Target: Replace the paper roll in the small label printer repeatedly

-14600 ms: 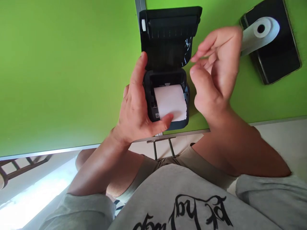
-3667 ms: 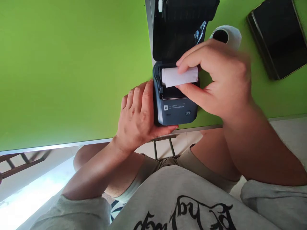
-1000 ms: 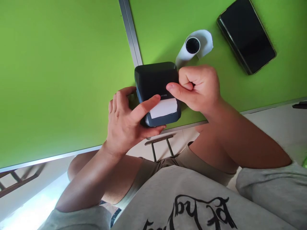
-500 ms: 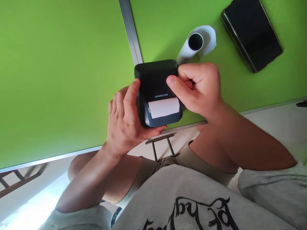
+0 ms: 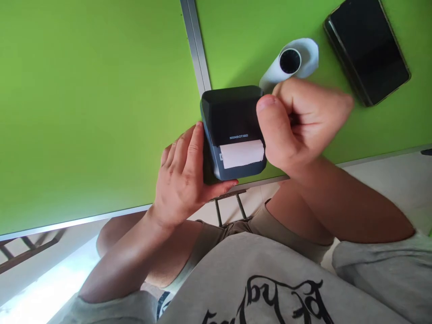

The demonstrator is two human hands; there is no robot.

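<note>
A dark label printer marked NIIMBOT sits at the front edge of the green table, its lid down. A strip of white paper sticks out of its front slot. My left hand grips the printer's left side, fingers along the side and thumb under the front edge. My right hand is closed at the printer's right side, thumb overlapping the lid's edge and fingers curled; their exact contact is hidden. Just behind that hand stands a white paper roll with a dark hollow core and a loose outer end.
A black phone lies on a thicker dark object at the back right. A metal strip runs across the green table. The table's metal front edge is close to my lap.
My right wrist has turned outward, and its thumb has slid from the lid's top to the right edge. My left index finger has dropped lower on the printer's side. The whole view has shifted slightly.
</note>
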